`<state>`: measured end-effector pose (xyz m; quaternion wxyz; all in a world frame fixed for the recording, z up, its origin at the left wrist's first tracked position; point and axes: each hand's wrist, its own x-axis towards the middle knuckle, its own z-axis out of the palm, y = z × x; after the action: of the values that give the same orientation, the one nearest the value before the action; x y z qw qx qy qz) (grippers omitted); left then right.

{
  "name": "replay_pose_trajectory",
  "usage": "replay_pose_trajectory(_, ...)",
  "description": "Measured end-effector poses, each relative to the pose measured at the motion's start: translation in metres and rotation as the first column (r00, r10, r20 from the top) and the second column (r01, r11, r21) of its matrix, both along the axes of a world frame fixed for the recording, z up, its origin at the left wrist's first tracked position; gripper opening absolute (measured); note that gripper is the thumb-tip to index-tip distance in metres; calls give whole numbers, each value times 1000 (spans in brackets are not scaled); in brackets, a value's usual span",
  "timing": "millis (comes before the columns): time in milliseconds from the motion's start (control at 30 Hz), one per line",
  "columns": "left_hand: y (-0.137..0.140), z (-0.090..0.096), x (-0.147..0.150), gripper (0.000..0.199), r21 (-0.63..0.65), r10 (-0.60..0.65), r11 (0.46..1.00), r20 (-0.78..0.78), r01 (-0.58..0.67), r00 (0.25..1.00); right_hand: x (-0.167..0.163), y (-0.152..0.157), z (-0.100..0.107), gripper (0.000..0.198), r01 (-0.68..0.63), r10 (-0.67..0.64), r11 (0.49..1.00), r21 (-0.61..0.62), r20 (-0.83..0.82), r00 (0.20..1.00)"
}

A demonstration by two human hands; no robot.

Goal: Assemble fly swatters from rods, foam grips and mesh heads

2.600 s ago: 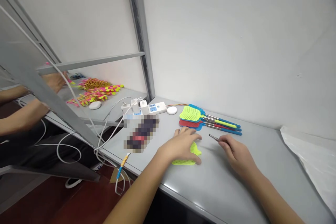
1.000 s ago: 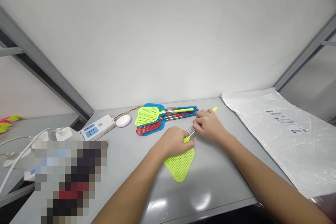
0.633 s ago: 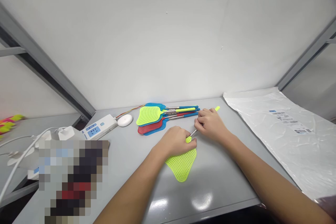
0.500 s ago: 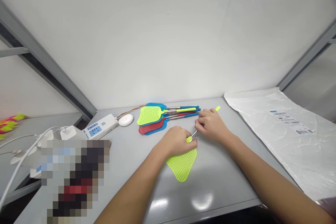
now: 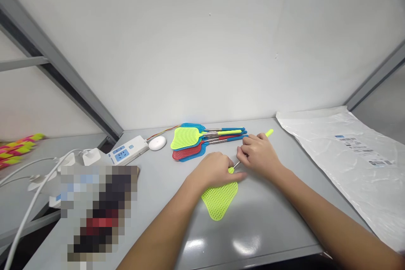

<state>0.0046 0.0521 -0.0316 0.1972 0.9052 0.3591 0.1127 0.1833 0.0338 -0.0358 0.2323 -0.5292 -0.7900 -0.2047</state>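
A yellow-green fly swatter lies low over the grey table, its mesh head toward me. My left hand is closed over the upper part of the head by the neck, thumb stuck out to the right. Its hidden fingers are not fully visible. Around the thin metal rod near the handle, my right hand is closed. The yellow-green handle end pokes out beyond it. Behind both hands lies a pile of fly swatters, with a yellow-green one on top, a red one and several blue ones.
A white power strip and a white round puck sit left of the pile. Cables and plugs are at the left, beside a blurred-out object. A white plastic bag covers the right side. A wall rises behind.
My left thumb has stretched out from its curled position by the swatter's neck. The right hand stays on the rod. The whole view has shifted slightly.
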Motion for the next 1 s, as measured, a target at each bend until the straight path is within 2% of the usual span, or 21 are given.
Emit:
replay_pose_trajectory(167,4,-2,-4,63,-95,11,995,52,-6,999,-4,-1,-1,42,-6,5,997,82,18,1000)
replay_pose_trajectory(267,11,-2,-7,58,-132,52,990,65,-43,997,-3,2,-4,44,-15,17,997,78,-20,1000)
replay_pose_trajectory(367,18,1,-12,52,-56,158,987,114,-152,981,0,6,-6,44,2,2,999,43,-72,997)
replay_pose_trajectory(467,27,6,-20,53,-4,278,959,205,-283,939,5,8,-4,46,51,-48,998,25,-113,992)
replay_pose_trajectory(533,33,9,-27,55,-69,340,940,287,-335,896,10,8,0,48,103,-99,994,21,-134,986)
replay_pose_trajectory(633,41,13,-33,55,-294,471,880,439,-373,765,19,10,5,50,195,-190,981,14,-167,967)
replay_pose_trajectory(700,41,16,-31,50,-507,566,808,530,-300,631,25,11,8,53,254,-248,967,2,-197,949)
replay_pose_trajectory(767,35,18,-26,43,-687,621,721,580,-93,527,30,12,11,56,300,-295,954,-11,-222,929)
replay_pose_trajectory(800,31,19,-22,41,-743,634,669,587,24,504,32,13,12,57,317,-312,948,-16,-228,923)
replay_pose_trajectory(833,27,20,-19,41,-778,639,617,583,118,502,33,13,13,58,328,-323,945,-18,-227,919)
replay_pose_trajectory(900,19,21,-14,43,-812,639,545,562,207,525,33,12,16,57,330,-327,944,-21,-208,922)
replay_pose_trajectory(1000,15,21,-15,46,-834,665,512,536,204,521,32,8,20,49,258,-260,966,-32,-164,952)
